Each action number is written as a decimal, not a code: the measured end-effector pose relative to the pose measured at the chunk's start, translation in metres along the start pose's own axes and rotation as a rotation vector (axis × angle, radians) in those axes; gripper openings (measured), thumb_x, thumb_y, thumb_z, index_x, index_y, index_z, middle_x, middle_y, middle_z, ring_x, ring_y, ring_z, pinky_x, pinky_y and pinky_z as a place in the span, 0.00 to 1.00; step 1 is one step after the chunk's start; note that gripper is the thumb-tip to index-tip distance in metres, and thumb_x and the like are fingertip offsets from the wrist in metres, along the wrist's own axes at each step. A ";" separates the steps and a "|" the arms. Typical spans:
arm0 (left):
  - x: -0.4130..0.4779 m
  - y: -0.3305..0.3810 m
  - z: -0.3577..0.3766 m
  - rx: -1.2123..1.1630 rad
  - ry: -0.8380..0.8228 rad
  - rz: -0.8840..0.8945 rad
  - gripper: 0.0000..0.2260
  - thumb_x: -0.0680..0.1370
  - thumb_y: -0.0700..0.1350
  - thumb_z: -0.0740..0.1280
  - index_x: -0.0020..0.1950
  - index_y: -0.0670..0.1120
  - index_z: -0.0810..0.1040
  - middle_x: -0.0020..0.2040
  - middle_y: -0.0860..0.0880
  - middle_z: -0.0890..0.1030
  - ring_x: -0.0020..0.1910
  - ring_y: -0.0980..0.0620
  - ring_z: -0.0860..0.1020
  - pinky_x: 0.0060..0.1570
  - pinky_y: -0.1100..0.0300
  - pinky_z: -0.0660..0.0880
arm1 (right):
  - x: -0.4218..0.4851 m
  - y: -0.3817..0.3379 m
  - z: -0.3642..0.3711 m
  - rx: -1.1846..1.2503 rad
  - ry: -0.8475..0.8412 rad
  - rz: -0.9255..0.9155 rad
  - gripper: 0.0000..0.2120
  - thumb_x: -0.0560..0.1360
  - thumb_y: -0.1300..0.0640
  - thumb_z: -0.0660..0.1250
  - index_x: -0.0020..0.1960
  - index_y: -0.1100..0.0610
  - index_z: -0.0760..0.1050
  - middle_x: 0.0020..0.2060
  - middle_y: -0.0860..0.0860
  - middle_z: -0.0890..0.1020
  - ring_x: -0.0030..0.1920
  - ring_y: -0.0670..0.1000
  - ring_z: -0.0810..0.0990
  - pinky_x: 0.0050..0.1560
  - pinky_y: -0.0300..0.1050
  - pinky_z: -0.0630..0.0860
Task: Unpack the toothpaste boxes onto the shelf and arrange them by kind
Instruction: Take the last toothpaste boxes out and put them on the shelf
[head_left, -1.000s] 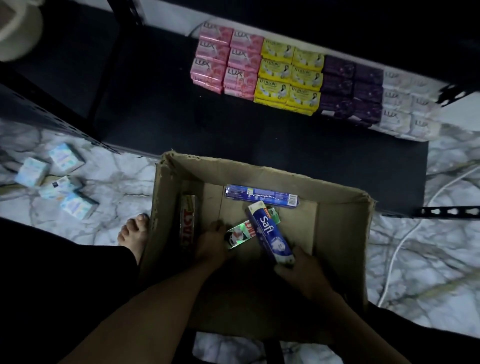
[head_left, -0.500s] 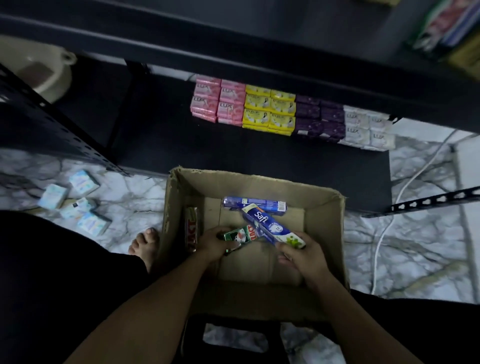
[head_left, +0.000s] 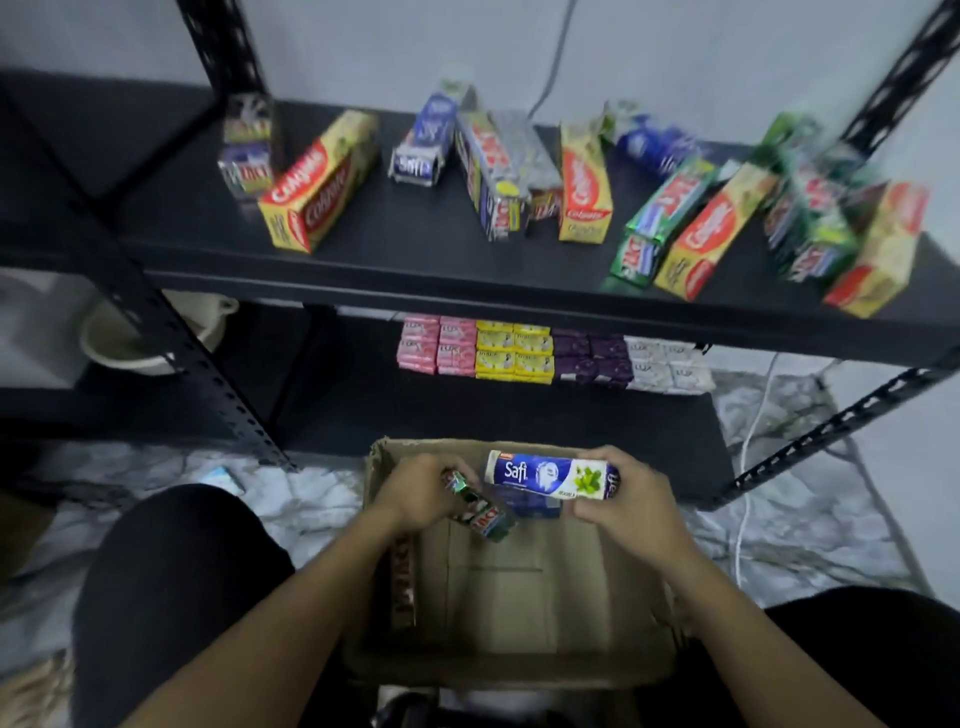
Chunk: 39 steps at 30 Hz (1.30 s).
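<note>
Across the upper half of the frame runs the black shelf (head_left: 415, 254), and that is where both boxes you hold should go. Toothpaste boxes are scattered over it in no order: a yellow Colgate box (head_left: 319, 182) left of centre, a blue Safi box (head_left: 423, 150) beside it, and green boxes (head_left: 660, 223) mixed with more yellow ones toward the right edge. Soap bars (head_left: 550, 356) sit in neat colour blocks on the level below, well apart from your work.

Low in the centre, the cardboard carton (head_left: 519, 665) stands open. A dark box (head_left: 404, 587) leans along its left wall, and another blue box (head_left: 530, 506) lies under your right hand's load.

Your right hand (head_left: 623, 499) has its fingers (head_left: 610, 462) wrapped round the end of a white and blue Safi box (head_left: 545, 475), held level above the carton. Your left hand (head_left: 415, 488) grips a green box (head_left: 480, 512) by one end, tilted downward.

To do this lift well, I would raise both boxes clear of the carton rim first. Then set the Safi box against the blue one upper centre and the green box with the green group on the right, long sides touching and labels facing you. Place one at a time, since the crowded boxes look easy to knock.
</note>
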<state>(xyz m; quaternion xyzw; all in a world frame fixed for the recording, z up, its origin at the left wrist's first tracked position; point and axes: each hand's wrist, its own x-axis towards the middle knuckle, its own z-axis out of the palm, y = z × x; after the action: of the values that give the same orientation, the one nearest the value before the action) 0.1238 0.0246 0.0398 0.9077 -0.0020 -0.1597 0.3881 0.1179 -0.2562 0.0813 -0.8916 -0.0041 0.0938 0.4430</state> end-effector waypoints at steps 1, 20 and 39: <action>-0.004 0.015 -0.018 0.026 -0.002 0.044 0.14 0.66 0.42 0.80 0.42 0.60 0.82 0.42 0.63 0.82 0.41 0.70 0.78 0.41 0.74 0.71 | -0.002 -0.014 -0.011 -0.008 0.006 -0.036 0.23 0.61 0.64 0.81 0.53 0.51 0.81 0.40 0.41 0.85 0.39 0.36 0.81 0.39 0.28 0.73; -0.184 0.199 -0.236 0.061 0.534 0.535 0.11 0.67 0.51 0.80 0.47 0.58 0.85 0.42 0.53 0.86 0.41 0.46 0.84 0.42 0.47 0.81 | -0.041 -0.217 -0.148 0.124 0.389 -0.415 0.25 0.62 0.56 0.83 0.55 0.44 0.79 0.46 0.43 0.85 0.47 0.43 0.84 0.45 0.48 0.82; -0.049 0.141 -0.192 0.131 1.017 0.261 0.14 0.71 0.46 0.79 0.56 0.49 0.85 0.46 0.49 0.86 0.40 0.51 0.82 0.38 0.61 0.74 | 0.071 -0.219 -0.113 -0.283 0.750 -0.240 0.25 0.71 0.55 0.73 0.66 0.54 0.73 0.55 0.56 0.75 0.48 0.54 0.73 0.45 0.45 0.68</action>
<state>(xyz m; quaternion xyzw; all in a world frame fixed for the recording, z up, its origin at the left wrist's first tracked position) 0.1505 0.0673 0.2779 0.8851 0.0635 0.3507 0.2992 0.2231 -0.2057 0.3091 -0.9092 0.0408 -0.2913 0.2948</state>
